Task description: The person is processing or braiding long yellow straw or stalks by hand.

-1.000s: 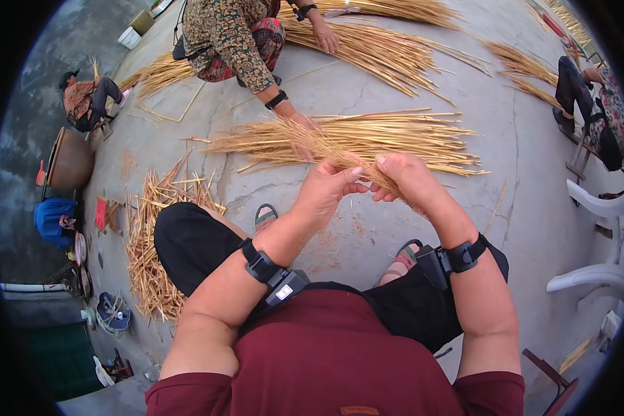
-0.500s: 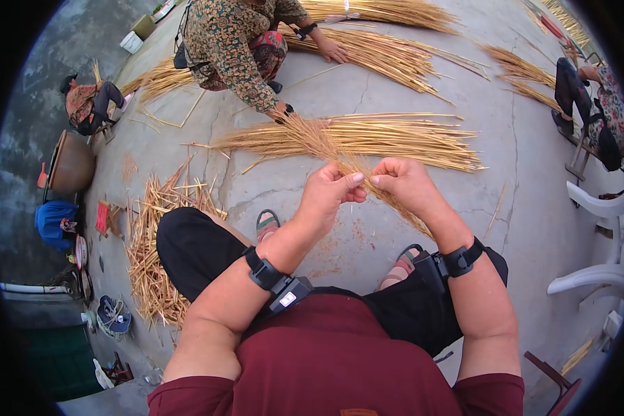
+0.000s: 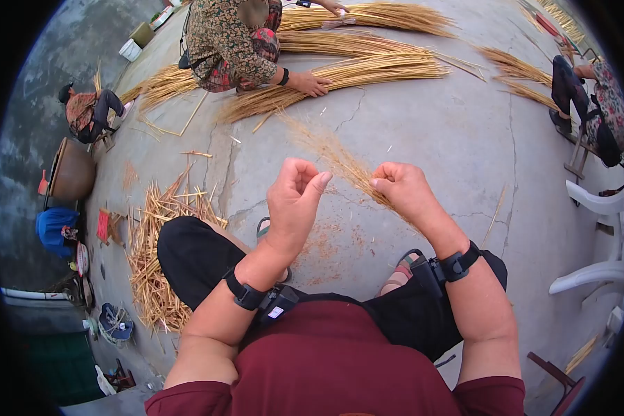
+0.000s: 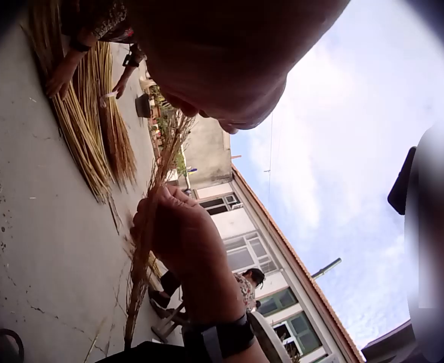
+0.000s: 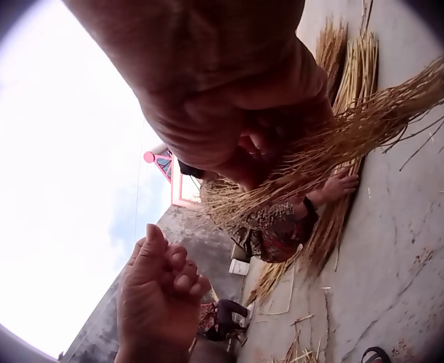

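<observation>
A thin bunch of fine dry stalks (image 3: pixel 336 158) slants across the head view, its feathery tips pointing up and left. My right hand (image 3: pixel 405 191) pinches it between thumb and fingers; the left wrist view also has this hand (image 4: pixel 191 238) round the bunch (image 4: pixel 163 160). To the left of the bunch, apart from it, my left hand (image 3: pixel 292 204) is raised with its fingers loosely bent and its thumb away from them. It holds nothing in the right wrist view, where the hand (image 5: pixel 157 295) is below the bunch (image 5: pixel 377 121).
Another person (image 3: pixel 232 48) crouches ahead, one hand on a large stalk bundle (image 3: pixel 367 71). More bundles (image 3: pixel 402 15) are behind. Straw scraps (image 3: pixel 152 256) are heaped by my left knee. Seated people (image 3: pixel 87 111) are at both sides; white chairs (image 3: pixel 593 274) stand at right.
My left hand has come off the bunch and moved left, while my right hand keeps its grip. The large bundle ahead has moved away from me, with the crouching person's hand on it.
</observation>
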A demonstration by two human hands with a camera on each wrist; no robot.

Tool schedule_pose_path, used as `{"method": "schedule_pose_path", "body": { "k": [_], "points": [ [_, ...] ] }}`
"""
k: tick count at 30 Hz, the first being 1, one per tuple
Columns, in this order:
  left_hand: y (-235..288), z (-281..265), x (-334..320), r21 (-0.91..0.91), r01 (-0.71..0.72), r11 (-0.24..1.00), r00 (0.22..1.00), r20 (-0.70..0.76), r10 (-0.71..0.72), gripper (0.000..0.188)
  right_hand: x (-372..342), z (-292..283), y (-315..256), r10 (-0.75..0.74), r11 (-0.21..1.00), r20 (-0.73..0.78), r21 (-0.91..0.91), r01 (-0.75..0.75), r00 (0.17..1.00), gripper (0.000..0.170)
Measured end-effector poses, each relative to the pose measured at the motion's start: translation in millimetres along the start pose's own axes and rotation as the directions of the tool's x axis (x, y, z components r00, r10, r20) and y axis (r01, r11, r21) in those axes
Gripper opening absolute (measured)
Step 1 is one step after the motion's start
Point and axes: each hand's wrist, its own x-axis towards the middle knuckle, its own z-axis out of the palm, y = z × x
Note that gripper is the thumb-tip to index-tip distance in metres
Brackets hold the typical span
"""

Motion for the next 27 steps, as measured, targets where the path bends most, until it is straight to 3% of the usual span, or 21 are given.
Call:
{"method": "schedule_pose_path", "body": {
  "k": [2, 5, 10, 12, 13, 21, 25, 27],
  "points": [
    [22, -6, 7, 0.211, -0.346, 0.914, 0.936, 0.008, 0.352, 0.016, 0, 1, 1, 0.0, 1.0, 0.004, -0.005, 0.0, 1.0, 0.014],
    [27, -14, 37, 0.509, -0.663, 0.549, 0.708, 0.187, 0.681, 0.021, 1, 3, 1, -0.017, 1.0, 0.001, -0.015, 0.017, 1.0, 0.014],
    [20, -10, 50, 0.562, -0.742, 0.366, 0.643, 0.439, 0.628, 0.018, -4, 4, -3, 0.025, 1.0, 0.031, 0.008, -0.025, 0.999, 0.015],
    [17, -4, 57, 0.577, -0.764, 0.289, 0.618, 0.526, 0.585, 0.012, 2, -6, -10, -0.048, 0.996, -0.003, -0.07, 0.048, 0.999, 0.017],
    [21, -3, 60, 0.568, -0.776, 0.274, 0.604, 0.544, 0.582, 0.011, -5, -3, -7, -0.073, 0.988, 0.002, -0.139, 0.073, 0.997, 0.018],
    [35, -6, 58, 0.541, -0.825, 0.163, 0.537, 0.659, 0.527, 0.008, -7, 4, -4, -0.067, 0.997, 0.072, -0.04, 0.07, 0.995, 0.017],
    [41, -5, 51, 0.555, -0.821, 0.136, 0.549, 0.702, 0.453, 0.008, -6, 4, -3, -0.061, 0.998, 0.118, -0.022, 0.064, 0.991, 0.015],
    [39, -3, 49, 0.565, -0.816, 0.125, 0.558, 0.711, 0.429, 0.008, -7, 4, -2, -0.118, 0.987, 0.086, -0.102, 0.127, 0.989, 0.016]
  ]
}}
